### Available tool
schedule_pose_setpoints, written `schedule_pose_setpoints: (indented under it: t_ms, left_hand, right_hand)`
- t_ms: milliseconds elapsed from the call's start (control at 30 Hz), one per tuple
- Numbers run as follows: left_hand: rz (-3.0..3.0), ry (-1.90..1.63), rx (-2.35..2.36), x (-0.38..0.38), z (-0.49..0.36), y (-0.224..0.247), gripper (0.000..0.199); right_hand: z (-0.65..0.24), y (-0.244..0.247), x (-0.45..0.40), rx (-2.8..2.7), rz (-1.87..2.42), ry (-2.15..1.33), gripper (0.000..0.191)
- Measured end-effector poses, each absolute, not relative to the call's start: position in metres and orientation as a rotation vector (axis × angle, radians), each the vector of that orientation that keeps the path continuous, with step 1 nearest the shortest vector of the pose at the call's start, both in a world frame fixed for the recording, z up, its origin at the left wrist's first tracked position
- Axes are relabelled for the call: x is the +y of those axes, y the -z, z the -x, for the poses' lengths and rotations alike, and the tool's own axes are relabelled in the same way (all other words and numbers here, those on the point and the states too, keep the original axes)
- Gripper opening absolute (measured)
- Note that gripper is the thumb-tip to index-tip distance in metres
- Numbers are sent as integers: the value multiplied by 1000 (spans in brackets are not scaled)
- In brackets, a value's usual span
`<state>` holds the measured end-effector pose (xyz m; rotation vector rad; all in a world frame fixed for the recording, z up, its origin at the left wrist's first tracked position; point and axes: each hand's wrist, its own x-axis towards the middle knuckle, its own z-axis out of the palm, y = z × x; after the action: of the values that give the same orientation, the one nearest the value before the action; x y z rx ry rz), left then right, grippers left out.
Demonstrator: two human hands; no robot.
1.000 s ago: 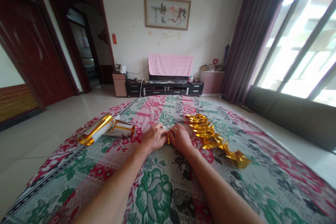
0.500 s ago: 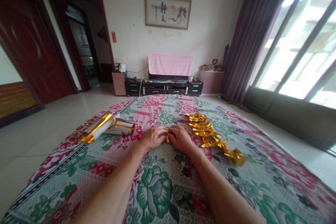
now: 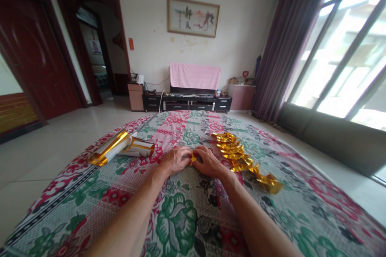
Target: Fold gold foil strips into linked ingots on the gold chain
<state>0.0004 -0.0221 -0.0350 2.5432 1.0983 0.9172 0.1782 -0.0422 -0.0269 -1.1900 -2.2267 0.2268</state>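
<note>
Between the fingertips of both hands is a small piece of gold foil paper (image 3: 193,159), mostly covered by the fingers. My left hand (image 3: 177,160) is closed on its left side, and my right hand (image 3: 206,160) grips it from the right. Both hands rest low over the flowered tablecloth (image 3: 176,219). To the right lies a row of folded gold foil ingots (image 3: 235,152), overlapping one another in a slanting line. On the left, rolled sheets of gold foil paper (image 3: 113,146) with white backs lie across each other.
Beyond the round table stands a low black TV cabinet (image 3: 188,103), with a pink cloth (image 3: 195,75) draped over the set on it. A purple curtain (image 3: 279,56) and window are at the right. Dark red doors (image 3: 39,48) stand at the left.
The hands stay together at nearly the same spot, with slightly more gold foil showing between the fingers. The whole view has shifted a little.
</note>
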Motion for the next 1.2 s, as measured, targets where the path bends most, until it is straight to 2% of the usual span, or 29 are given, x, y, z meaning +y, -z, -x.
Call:
schedule_pose_setpoints:
  t_ms: [300,400,567,833,1067,1200]
  left_hand:
    - [-2546,-919,1097,-23,0,32,19]
    - [-2551,-913,1103,-23,0,32,20]
    - [-2567,-877,1132,-24,0,32,20]
    - [-2562,-882,1117,-22,-1,33,19]
    - [-2555,-892,1112,-22,-1,34,20]
    - [-2555,-868,1110,-24,-1,30,19]
  right_hand:
    - [-182,16,-44,-2268,1238,-361,33]
    - [-181,14,-41,-2268,1238,-383,23]
    - [-174,24,-34,-2066,1372,-165,16]
    - [-167,34,-27,-1891,1563,-81,16]
    - [-167,33,-29,-1903,1506,-100,21]
    - [-167,32,-34,-1899,1334,-2,20]
